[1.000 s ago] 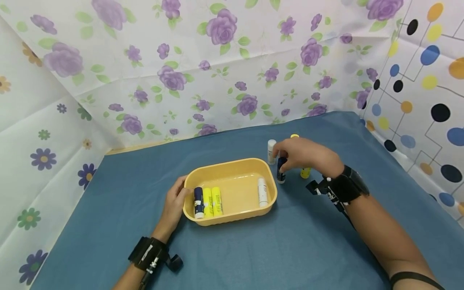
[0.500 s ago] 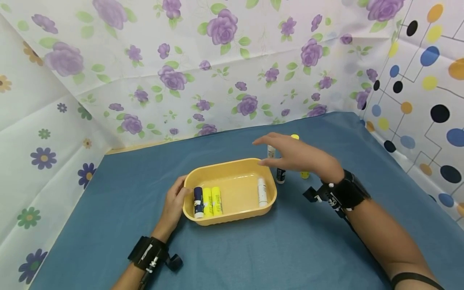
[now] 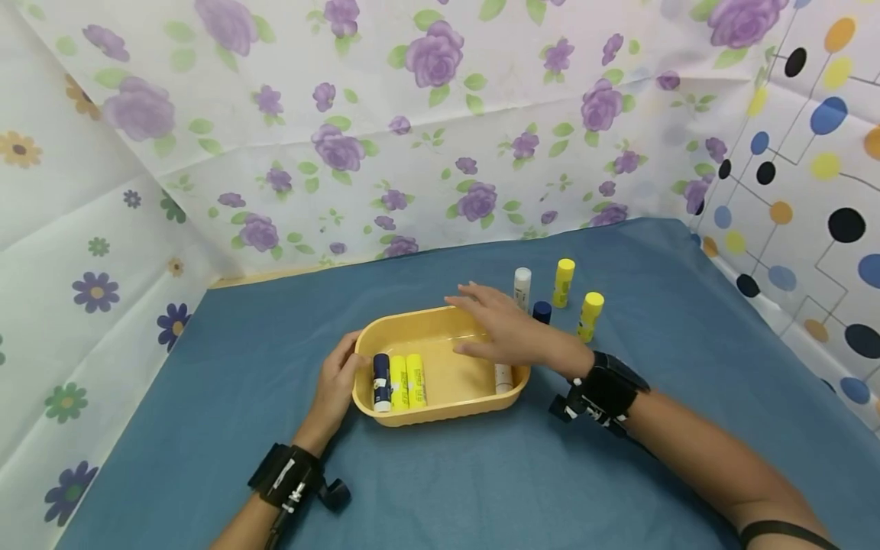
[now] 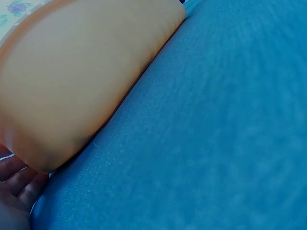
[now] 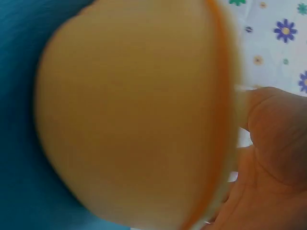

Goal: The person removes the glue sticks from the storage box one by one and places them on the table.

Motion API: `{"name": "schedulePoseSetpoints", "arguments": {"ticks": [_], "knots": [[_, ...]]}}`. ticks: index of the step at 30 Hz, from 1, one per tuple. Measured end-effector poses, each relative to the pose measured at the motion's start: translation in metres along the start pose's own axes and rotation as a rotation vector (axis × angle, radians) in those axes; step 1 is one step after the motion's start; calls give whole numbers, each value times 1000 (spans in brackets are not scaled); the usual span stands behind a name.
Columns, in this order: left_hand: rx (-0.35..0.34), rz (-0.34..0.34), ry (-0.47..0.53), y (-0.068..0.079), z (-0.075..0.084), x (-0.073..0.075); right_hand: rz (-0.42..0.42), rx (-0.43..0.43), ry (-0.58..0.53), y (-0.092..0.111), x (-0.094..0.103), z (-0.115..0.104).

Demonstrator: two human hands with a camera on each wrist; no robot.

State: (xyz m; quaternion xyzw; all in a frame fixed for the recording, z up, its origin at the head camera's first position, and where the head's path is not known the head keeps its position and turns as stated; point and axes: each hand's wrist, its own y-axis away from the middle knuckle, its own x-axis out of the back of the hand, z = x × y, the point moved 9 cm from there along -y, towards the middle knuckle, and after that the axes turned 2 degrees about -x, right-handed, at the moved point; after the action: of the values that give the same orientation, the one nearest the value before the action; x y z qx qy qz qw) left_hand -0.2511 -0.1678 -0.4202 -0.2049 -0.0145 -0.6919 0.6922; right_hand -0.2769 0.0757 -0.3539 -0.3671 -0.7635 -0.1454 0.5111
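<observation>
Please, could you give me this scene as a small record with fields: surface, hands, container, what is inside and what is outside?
Surface: blue cloth
Left hand: grips the left end of the yellow tray
Right hand: over the tray's right part, fingers extended, no tube seen in it
Inside, left: dark blue tube, pair of yellow tubes
Inside, right: white tube, partly hidden
Outside, upright: standing white tube, far yellow tube, near yellow tube
Outside, mostly hidden: dark blue cap
</observation>
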Motion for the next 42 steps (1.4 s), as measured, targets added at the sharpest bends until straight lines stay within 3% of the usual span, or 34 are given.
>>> {"name": "schedulePoseSetpoints", "arguments": {"ticks": [7, 17, 22, 26, 31, 33, 37, 40, 42], "knots": [[-6, -1, 35, 1, 10, 7, 42, -34, 20, -2, -7, 6], [4, 53, 18, -2, -13, 26, 69, -139, -146, -9, -18, 19], [26, 51, -10, -3, -18, 30, 100, -239, -370, -9, -27, 36], [32, 31, -28, -3, -4, 29, 111, -350, -585, -2, -39, 50], [54, 34, -52, -9, -17, 29, 191, -474, -845, 5, -55, 59], [61, 37, -39, -10, -27, 30, 259, -492, -978, 6, -60, 62], [42, 31, -3, -8, -25, 33, 342, -536, -1215, 6, -72, 65], [16, 55, 8, -7, -21, 40, 363, -532, -1287, 2, -74, 61], [5, 79, 19, -7, -19, 46, 372, -485, -1290, -3, -72, 57]]}}
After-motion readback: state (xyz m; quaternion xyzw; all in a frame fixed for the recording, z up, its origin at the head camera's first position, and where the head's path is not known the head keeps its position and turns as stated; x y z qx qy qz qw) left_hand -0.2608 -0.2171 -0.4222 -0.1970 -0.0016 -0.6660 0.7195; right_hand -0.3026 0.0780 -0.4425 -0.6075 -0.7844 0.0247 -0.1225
